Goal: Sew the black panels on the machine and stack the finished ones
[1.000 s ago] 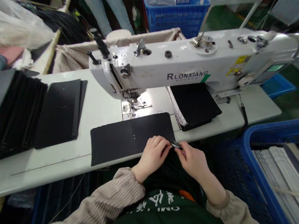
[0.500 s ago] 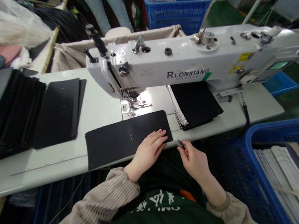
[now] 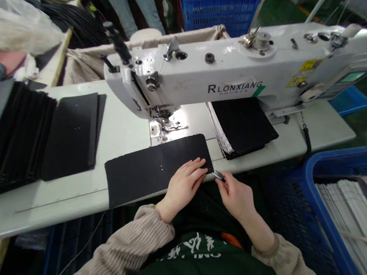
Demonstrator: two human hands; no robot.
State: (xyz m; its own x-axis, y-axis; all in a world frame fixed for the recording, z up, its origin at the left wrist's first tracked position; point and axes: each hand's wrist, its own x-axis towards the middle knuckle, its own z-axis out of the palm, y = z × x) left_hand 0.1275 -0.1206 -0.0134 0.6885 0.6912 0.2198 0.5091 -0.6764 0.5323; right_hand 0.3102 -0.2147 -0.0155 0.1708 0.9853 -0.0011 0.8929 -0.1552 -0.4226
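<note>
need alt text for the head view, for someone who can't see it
A person's left hand lies flat on a black sheet at a white sewing machine, while the right hand pinches a small metal tool at the sheet's corner. Stacks of black sheets lie on the table.

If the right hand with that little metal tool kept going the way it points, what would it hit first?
Probably the left hand's fingertips: the right hand aims its metal tool at them, at the black sheet's near corner.

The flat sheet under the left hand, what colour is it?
The flat sheet is black, with a few tiny pale dots; the head view shows it.
</note>
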